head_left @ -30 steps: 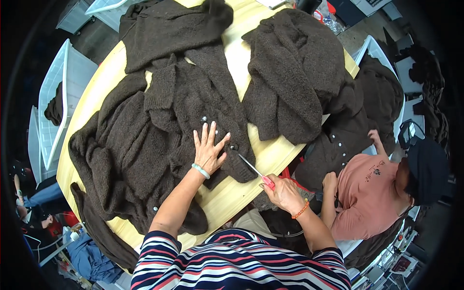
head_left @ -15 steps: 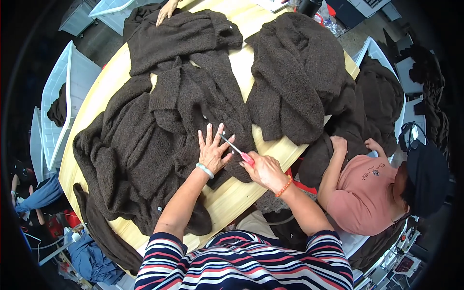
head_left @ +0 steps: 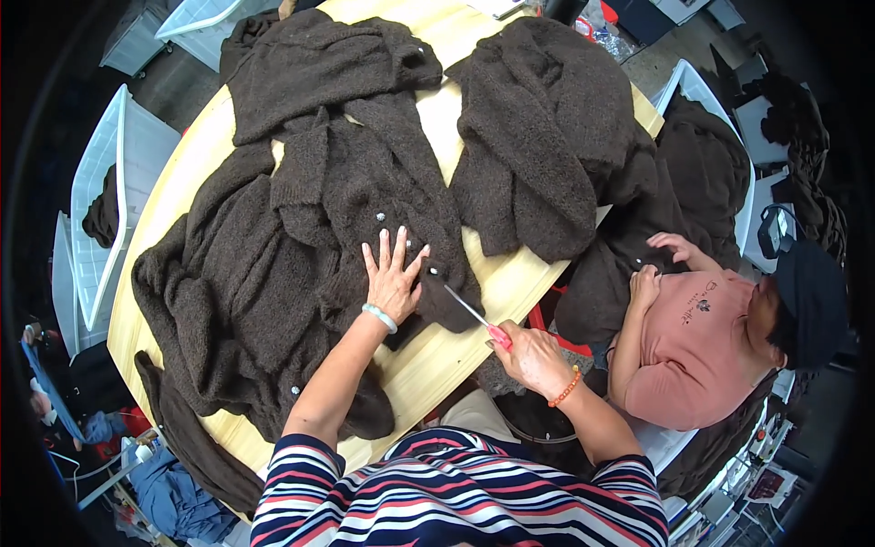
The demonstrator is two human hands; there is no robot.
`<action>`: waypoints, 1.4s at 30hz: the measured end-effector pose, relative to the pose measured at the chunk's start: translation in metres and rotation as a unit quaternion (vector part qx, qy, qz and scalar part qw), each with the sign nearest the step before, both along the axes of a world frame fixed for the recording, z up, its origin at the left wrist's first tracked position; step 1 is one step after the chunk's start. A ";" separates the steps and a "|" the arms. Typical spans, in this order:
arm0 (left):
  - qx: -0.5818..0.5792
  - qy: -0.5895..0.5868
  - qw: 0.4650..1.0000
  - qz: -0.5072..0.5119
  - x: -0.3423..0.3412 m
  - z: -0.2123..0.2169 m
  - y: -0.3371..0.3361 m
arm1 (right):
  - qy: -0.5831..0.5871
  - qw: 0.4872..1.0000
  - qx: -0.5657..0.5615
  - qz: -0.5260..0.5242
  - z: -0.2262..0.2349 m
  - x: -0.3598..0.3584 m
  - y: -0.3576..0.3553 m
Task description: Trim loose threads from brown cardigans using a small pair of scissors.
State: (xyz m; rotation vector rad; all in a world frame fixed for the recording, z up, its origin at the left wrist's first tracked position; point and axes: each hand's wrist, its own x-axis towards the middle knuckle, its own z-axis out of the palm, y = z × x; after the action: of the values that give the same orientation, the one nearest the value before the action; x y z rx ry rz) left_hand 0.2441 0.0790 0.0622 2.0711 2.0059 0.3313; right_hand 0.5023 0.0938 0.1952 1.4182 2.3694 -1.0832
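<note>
My left hand [head_left: 392, 287] lies flat with its fingers spread on a dark brown knitted sweater [head_left: 351, 173]. Small shiny buttons dot the knit around its fingertips, including one button [head_left: 380, 216] beyond them and another button [head_left: 434, 271] to their right. Just past the table edge, my right hand [head_left: 538, 358] is closed round the pink-red handle of a tool with a slim metal shaft [head_left: 467, 304], whose exact kind I cannot make out. Its tip points up and left, over the sweater's right edge, short of the nearest button.
More brown knitwear [head_left: 556, 128] is heaped at the right of the pale wooden table [head_left: 437, 387]. At the right, a co-worker in a pink shirt [head_left: 697, 351] handles brown knitwear beside a white bin [head_left: 697, 82]. Another white bin [head_left: 114, 191] stands left of the table.
My right hand has drawn the tool back, down and to the right, away from my left fingertips. The co-worker's far hand has lifted and opened. Another person's hand at the top has mostly left view.
</note>
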 end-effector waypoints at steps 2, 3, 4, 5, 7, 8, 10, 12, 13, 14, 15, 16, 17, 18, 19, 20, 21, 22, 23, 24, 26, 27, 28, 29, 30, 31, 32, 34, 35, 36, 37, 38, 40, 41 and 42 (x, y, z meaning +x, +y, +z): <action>0.020 -0.010 1.000 0.006 0.014 0.013 -0.005 | 0.014 1.000 0.000 -0.017 0.002 0.003 -0.001; 0.029 -0.015 0.999 -0.014 0.023 0.019 -0.008 | 0.046 0.998 0.029 -0.034 0.001 0.005 -0.003; 0.040 -0.037 0.998 -0.037 0.029 0.019 -0.013 | 0.080 0.994 0.059 -0.049 0.000 0.005 -0.005; 0.050 -0.059 0.995 -0.061 0.035 0.017 -0.018 | 0.081 0.994 0.059 -0.050 -0.002 0.006 -0.007; 0.014 -0.068 0.993 -0.096 0.040 0.009 -0.025 | 0.074 0.994 0.058 -0.054 -0.005 0.009 -0.011; 0.014 -0.045 0.993 -0.107 0.039 0.003 -0.025 | 0.074 0.994 0.058 -0.056 -0.004 0.009 -0.012; 0.012 -0.018 0.993 -0.113 0.036 -0.006 -0.026 | 0.014 0.999 0.026 -0.042 -0.001 0.011 -0.015; -0.010 -0.020 0.994 -0.109 0.032 -0.012 -0.026 | -0.018 0.999 0.015 -0.032 0.000 0.016 -0.021; -0.010 -0.016 0.993 -0.114 0.031 -0.012 -0.025 | -0.049 0.999 0.005 -0.020 0.000 0.018 -0.024; -0.015 -0.011 0.993 -0.114 0.032 -0.012 -0.025 | -0.050 0.999 0.004 -0.022 -0.001 0.021 -0.026; -0.020 -0.006 0.993 -0.113 0.032 -0.012 -0.025 | -0.055 0.998 0.005 -0.019 -0.002 0.023 -0.028; -0.019 -0.007 0.993 -0.116 0.034 -0.012 -0.024 | -0.060 0.998 0.008 -0.018 0.000 0.023 -0.028; -0.020 -0.005 0.993 -0.116 0.035 -0.011 -0.024 | -0.061 0.998 0.008 -0.022 0.002 0.022 -0.027; -0.020 -0.002 0.993 -0.115 0.035 -0.011 -0.024 | -0.058 0.998 0.004 -0.031 0.004 0.017 -0.023; -0.020 -0.003 0.993 -0.118 0.035 -0.012 -0.024 | -0.055 0.998 -0.001 -0.039 0.005 0.013 -0.019; -0.019 -0.003 0.993 -0.118 0.034 -0.013 -0.025 | -0.055 0.998 -0.001 -0.042 0.005 0.012 -0.016; -0.018 -0.003 0.993 -0.117 0.034 -0.015 -0.025 | -0.061 0.997 -0.001 -0.038 0.004 0.012 -0.013; -0.020 -0.005 0.993 -0.117 0.033 -0.014 -0.025 | -0.066 0.997 -0.001 -0.032 0.001 0.010 -0.013; -0.020 -0.004 0.993 -0.119 0.034 -0.014 -0.026 | -0.065 0.997 -0.002 -0.034 -0.002 0.014 -0.014; -0.025 -0.003 0.992 -0.120 0.035 -0.014 -0.026 | -0.078 0.997 -0.002 -0.023 -0.007 0.023 -0.018; -0.028 -0.003 0.992 -0.120 0.035 -0.013 -0.026 | -0.086 0.996 0.005 -0.011 -0.014 0.035 -0.024; -0.028 -0.002 0.993 -0.118 0.034 -0.013 -0.026 | -0.085 0.996 0.006 -0.009 -0.018 0.037 -0.025; -0.027 -0.004 0.992 -0.119 0.034 -0.012 -0.026 | -0.061 0.998 -0.012 -0.021 -0.014 0.033 -0.024; -0.026 -0.004 0.993 -0.119 0.033 -0.013 -0.026 | -0.036 0.998 -0.028 -0.033 -0.005 0.025 -0.020; -0.026 -0.003 0.993 -0.117 0.032 -0.013 -0.027 | -0.019 0.999 -0.030 -0.027 0.005 0.013 -0.014; -0.029 0.003 0.992 -0.123 0.033 -0.014 -0.025 | -0.020 0.999 -0.027 -0.029 0.004 0.007 -0.007; -0.033 0.010 0.991 -0.127 0.033 -0.015 -0.026 | 0.013 1.000 -0.014 -0.024 0.000 -0.001 -0.002; -0.015 0.001 0.992 -0.128 0.033 -0.018 -0.026 | 0.054 0.998 0.016 -0.010 -0.015 -0.019 0.011; 0.003 -0.011 0.992 -0.129 0.034 -0.020 -0.025 | 0.060 0.998 0.035 -0.002 -0.022 -0.029 0.020; 0.002 -0.009 0.991 -0.131 0.034 -0.021 -0.025 | 0.080 0.996 0.049 0.001 -0.026 -0.039 0.028; -0.008 -0.003 0.991 -0.134 0.033 -0.023 -0.025 | 0.083 0.995 0.048 0.001 -0.026 -0.049 0.035; -0.018 0.003 0.990 -0.137 0.032 -0.023 -0.025 | 0.095 0.993 0.062 0.009 -0.024 -0.057 0.041; -0.015 -0.003 0.991 -0.136 0.032 -0.022 -0.024 | 0.107 0.991 0.082 0.019 -0.022 -0.061 0.044; -0.011 -0.013 0.991 -0.136 0.033 -0.021 -0.024 | 0.107 0.991 0.080 0.018 -0.021 -0.056 0.043; -0.022 -0.016 0.991 -0.133 0.033 -0.019 -0.025 | 0.080 0.995 0.059 0.024 -0.020 -0.047 0.039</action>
State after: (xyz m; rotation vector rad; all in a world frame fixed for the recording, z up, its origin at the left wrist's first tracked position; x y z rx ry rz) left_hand 0.2769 0.0541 0.0429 2.2519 1.6755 0.2645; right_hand 0.4550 0.1328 0.1750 1.3501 2.6054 -1.0990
